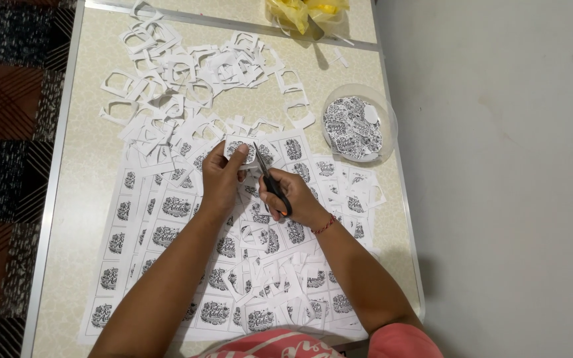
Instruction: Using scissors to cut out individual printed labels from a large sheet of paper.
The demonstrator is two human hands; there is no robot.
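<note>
Left hand (221, 178) pinches small printed label (241, 150), raised off sheets to meet blades | right hand (288, 197) closed round scissors (268, 177), tips at label edge | printed sheets (167, 225) beneath | offcuts (187, 73) piled beyond | clear tub (358, 124) holds finished labels

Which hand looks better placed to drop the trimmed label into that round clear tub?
Probably the left hand: it already pinches the label. The right hand is nearer the tub but holds scissors.

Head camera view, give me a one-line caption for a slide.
Right hand works scissors around a printed label held by the left hand.
</note>
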